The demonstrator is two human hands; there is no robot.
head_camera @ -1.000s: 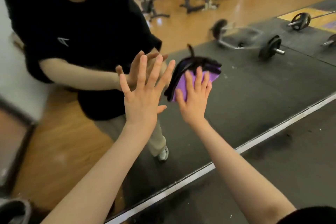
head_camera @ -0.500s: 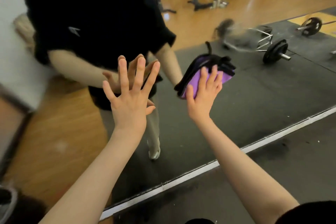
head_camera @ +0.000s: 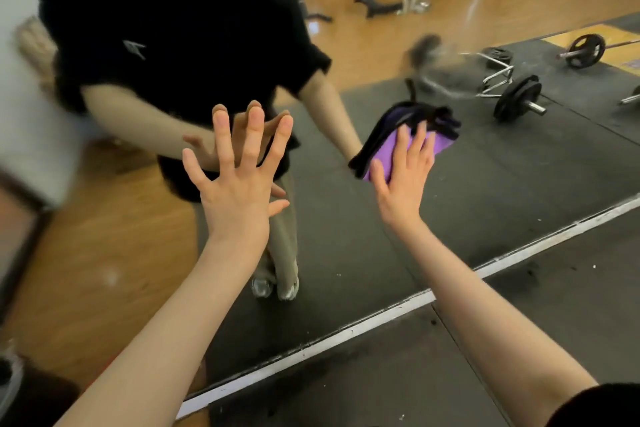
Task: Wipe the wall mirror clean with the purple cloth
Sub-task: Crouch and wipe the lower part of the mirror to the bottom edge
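Two hands are up on the glass, one cloth between them and the job. The left hand [head_camera: 239,191] is spread flat against the wall mirror [head_camera: 485,191], fingers straight and fanned, holding nothing. The right hand [head_camera: 403,177] lies with straight fingers pressed over the purple cloth [head_camera: 391,149], pinning it to the glass; the cloth is bunched, its dark reflection folding out above and left of the fingertips. So the cloth sits on the mirror, to the right of the left hand and well above the white bottom trim [head_camera: 381,314].

That trim runs diagonally across the view, and below it lies dark rubber floor matting [head_camera: 433,374], speckled with bits of debris. In the glass I count one person in a black T-shirt [head_camera: 173,28], reflected, arms reaching forward to meet the real ones. Behind that, wooden gym flooring [head_camera: 398,38] and more black mats.

One trap bar [head_camera: 498,80] with a weight plate rests on the reflected mat, up and right of the cloth; one more loaded barbell [head_camera: 585,50] lies further right, and benches and racks stand at the back. A hazy smear [head_camera: 433,55] clouds the glass just above the cloth, blurring the trap bar's near end.
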